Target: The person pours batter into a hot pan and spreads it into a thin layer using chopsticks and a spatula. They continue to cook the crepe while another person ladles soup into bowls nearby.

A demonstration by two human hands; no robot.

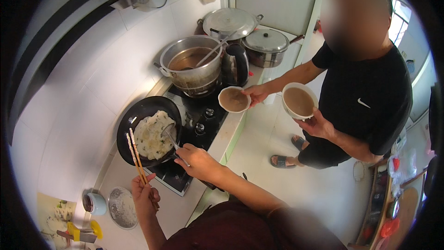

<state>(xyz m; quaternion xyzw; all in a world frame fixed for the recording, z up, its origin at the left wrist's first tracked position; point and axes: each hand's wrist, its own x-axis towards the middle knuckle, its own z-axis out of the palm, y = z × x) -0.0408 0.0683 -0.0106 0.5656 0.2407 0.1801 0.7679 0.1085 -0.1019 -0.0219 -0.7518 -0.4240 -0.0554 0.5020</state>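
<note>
My left hand (145,194) is closed around a pair of wooden chopsticks (138,160), whose batter-coated tips reach over the left rim of a black frying pan (126,127). A pale pancake with dark green flecks (150,134) covers much of the pan's bottom. Closed on the handle of a metal spoon (172,140), my right hand (201,162) is at the pan's lower right. The spoon's head rests against the right edge of the pancake. Below the pan, beside my left hand, stands a metal bowl (122,207) dusted with white flour or batter.
A person in black (360,97) stands at the right with two bowls of brown liquid, a small one (234,99) near the stove and a larger one (299,102). A big pot with a ladle (192,78), a kettle (235,65) and lidded pots (266,46) stand behind the pan.
</note>
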